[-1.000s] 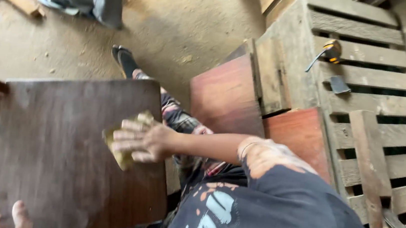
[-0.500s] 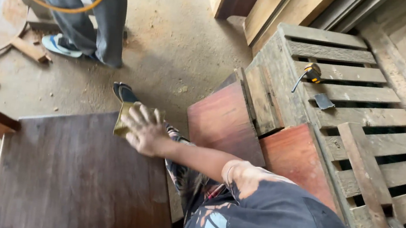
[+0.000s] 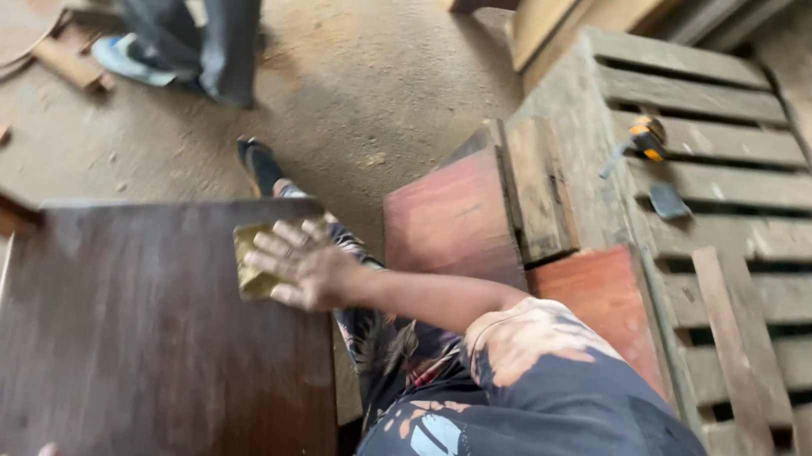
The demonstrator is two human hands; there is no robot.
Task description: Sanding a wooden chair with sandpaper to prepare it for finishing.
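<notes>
A dark brown wooden board [image 3: 152, 352] lies flat in front of me. My right hand [image 3: 306, 268] reaches across it from the right and presses a yellow piece of sandpaper [image 3: 252, 260] flat onto the board's far right corner, fingers spread over it. Only a fingertip of my left hand [image 3: 49, 452] shows, at the bottom edge by the board's near side. My leg in patterned trousers and a dark shoe [image 3: 260, 164] lie just beyond the board.
Another person's legs and shoe [image 3: 185, 34] stand on the dusty floor at the back left, with a yellow hose across them. Reddish boards [image 3: 452, 218] lean beside a wooden pallet [image 3: 732, 192] on the right, where a yellow tool [image 3: 647, 138] lies. Wood scraps [image 3: 66, 64] sit far left.
My right hand slid the sandpaper from the board's middle out to its far edge, then back a little onto the far right corner. The left hand has dropped almost out of view.
</notes>
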